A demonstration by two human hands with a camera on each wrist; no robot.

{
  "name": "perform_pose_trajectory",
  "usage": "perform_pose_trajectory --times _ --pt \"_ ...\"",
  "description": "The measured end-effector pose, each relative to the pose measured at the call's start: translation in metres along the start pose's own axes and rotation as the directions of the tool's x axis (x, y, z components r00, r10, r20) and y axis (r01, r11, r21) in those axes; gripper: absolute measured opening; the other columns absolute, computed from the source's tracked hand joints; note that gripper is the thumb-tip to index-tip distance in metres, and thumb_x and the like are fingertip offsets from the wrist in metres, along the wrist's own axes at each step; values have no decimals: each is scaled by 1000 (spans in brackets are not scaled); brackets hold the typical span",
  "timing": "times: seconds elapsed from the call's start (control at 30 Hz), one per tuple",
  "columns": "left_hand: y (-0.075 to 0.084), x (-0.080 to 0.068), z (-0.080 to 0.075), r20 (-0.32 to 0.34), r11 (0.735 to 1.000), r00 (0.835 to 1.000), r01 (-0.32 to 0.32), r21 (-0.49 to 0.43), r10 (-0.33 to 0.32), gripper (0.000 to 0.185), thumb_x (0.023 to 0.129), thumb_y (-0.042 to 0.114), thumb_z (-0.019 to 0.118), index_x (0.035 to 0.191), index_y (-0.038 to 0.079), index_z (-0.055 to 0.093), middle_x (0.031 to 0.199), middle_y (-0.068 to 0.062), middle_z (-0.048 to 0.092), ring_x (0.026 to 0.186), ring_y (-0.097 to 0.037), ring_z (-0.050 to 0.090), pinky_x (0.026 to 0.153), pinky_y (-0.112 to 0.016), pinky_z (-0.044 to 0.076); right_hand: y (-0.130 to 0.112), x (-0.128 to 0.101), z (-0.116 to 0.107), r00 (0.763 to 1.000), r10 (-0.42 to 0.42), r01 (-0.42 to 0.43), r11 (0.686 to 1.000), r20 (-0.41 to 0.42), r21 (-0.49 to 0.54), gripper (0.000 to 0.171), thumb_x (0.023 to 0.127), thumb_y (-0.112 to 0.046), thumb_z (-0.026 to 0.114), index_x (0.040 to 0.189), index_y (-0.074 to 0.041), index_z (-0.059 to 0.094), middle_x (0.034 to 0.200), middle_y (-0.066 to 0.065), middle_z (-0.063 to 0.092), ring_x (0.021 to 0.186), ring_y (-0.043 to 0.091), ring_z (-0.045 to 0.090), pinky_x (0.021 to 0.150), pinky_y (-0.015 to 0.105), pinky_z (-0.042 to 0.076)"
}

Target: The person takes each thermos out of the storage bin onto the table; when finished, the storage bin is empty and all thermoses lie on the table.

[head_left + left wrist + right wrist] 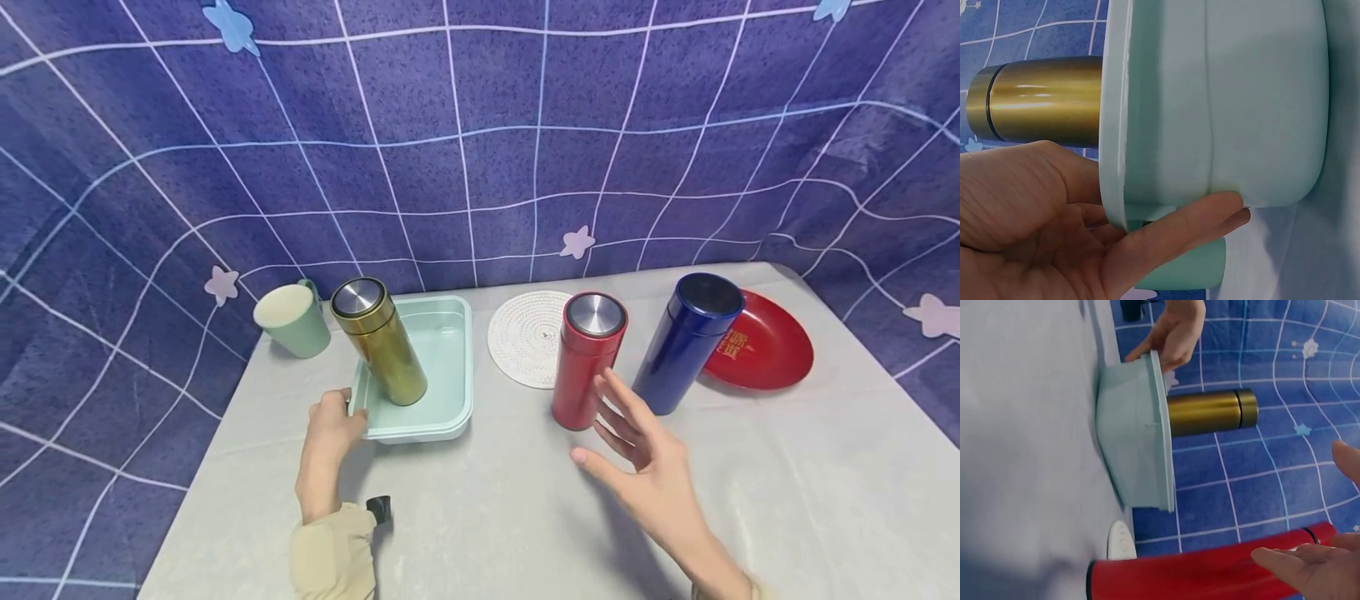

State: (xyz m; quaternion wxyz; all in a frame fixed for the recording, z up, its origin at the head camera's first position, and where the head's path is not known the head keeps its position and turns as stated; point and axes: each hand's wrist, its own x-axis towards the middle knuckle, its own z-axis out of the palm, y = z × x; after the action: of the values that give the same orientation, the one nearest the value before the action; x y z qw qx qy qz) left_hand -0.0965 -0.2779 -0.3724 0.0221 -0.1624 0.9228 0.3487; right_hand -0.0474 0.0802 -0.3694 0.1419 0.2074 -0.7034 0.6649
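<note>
The left hand [333, 425] grips the near left corner of the mint-green plastic tray [450, 417], thumb over the rim and fingers [1179, 225] curled under its lip, while the right hand [645, 458] hovers open with fingers spread and relaxed, holding nothing, just in front of and to the right of the red thermos flask [581, 375], its fingertips close to the flask but not clearly touching it. Everything sits on a table covered with a pale grey cloth [525, 517], backed by a purple-blue curtain with a white grid and star shapes [480, 150]. The tray rests left of centre on the table, and the gold thermos flask [382, 346] stands upright inside it toward its left side, steel cap on top. To the right lies a red plate [772, 350] with gold lettering, and the dark blue thermos flask [682, 346] stands upright at the plate's left edge, overlapping it from this angle. The red flask stands upright just left of the blue one, near it but apart. Behind the red flask, between it and the tray, lies a round white woven coaster [521, 333]. A pale green mug [292, 321] stands at the far left, just beside the tray's back corner
</note>
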Motion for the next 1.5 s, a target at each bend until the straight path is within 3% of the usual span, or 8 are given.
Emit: perform_pose_trajectory --times 0.17,0.6,0.9,1.1,1.37,1.5 --pt "-1 1 0 0 1000 1000 5 -5 -5 39 89 -1 51 125 -17 54 99 -33 65 81 -32 61 75 -45 51 7 9 10 998 0 -1 1000 67 10 86 72 15 76 148 -4 40 142 27 47 125 14 56 96 30 49" --pt "-6 -1 -2 1 1000 1000 9 -29 -9 39 89 -2 51 125 -16 54 101 -35 65 84 -35 65 77 -46 52 20 36 48 988 78 -83 996 137 30 81 77 0 79 147 -23 44 143 5 53 127 20 55 98 32 47" --pt "-8 1 -1 -7 1000 1000 12 -25 -12 40 89 -2 52 126 -17 53 99 -34 65 84 -34 64 78 -46 52 25 55 73 986 66 -74 996 154 49 83 76 -3 81 148 -20 43 143 7 53 126 23 55 98 33 48" --pt "-8 0 -1 -15 999 1000 14 -30 -14 38 88 -2 52 123 -15 56 97 -32 66 82 -33 65 75 -44 53 31 66 90 978 113 -125 990 177 60 84 77 -8 82 149 -25 41 144 4 52 128 22 54 99 32 47" --pt "-6 1 -1 -30 1000 1000 -6 -22 6 40 87 -2 51 125 -16 55 100 -32 66 86 -34 62 78 -47 52 35 82 111 974 113 -130 989 195 75 85 78 -9 81 150 -24 38 144 6 52 128 22 54 99 32 47" --pt "-3 2 -1 -33 1000 999 -4 -28 3 39 88 -2 51 124 -15 56 99 -32 66 81 -32 63 74 -44 53 37 89 118 972 106 -126 988 208 89 86 79 -8 81 151 -24 36 145 8 50 128 24 53 100 34 47"
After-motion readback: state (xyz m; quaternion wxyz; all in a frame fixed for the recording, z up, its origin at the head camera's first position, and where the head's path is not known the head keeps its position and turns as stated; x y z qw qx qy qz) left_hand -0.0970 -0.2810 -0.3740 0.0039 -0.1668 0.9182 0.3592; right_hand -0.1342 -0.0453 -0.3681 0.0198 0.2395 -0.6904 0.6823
